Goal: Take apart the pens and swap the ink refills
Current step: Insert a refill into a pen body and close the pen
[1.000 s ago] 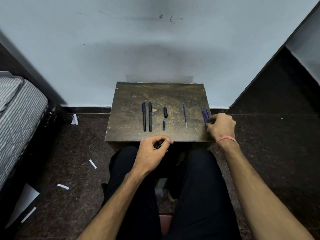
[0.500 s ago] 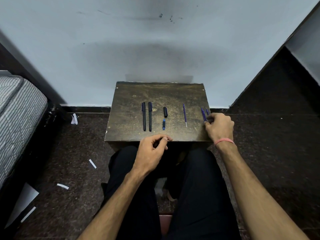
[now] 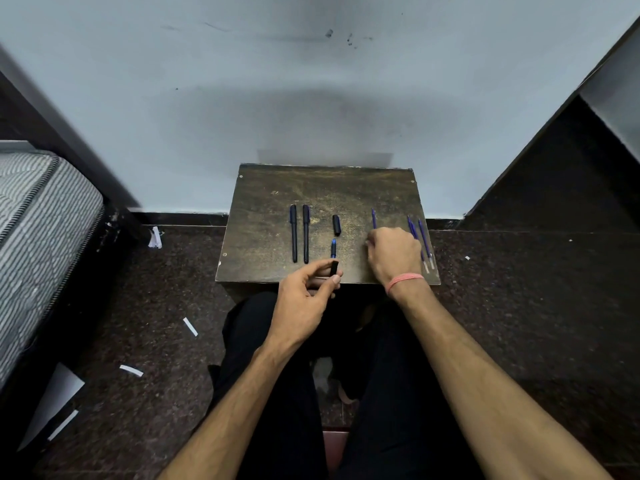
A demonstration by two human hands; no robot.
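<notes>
Lone blue refill (image 3: 373, 218) lying mid-table, right hand (image 3: 393, 256) covering its near end, fingers curling down, grip hidden | left hand (image 3: 304, 299) pinching black barrel (image 3: 334, 268) at table (image 3: 270, 188) edge | advice: lifting refill level, feeding tip-first into barrel.

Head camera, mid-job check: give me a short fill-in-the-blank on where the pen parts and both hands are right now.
1. The left hand pinches a short black pen barrel over the table's ____ edge.
2. ____ whole black pens lie side by side on the left of the wooden table.
3. The right hand covers the near end of the single blue ____.
4. The loose black cap lies ____ the small blue tip piece.

Missing words: near; Two; refill; beyond
</notes>
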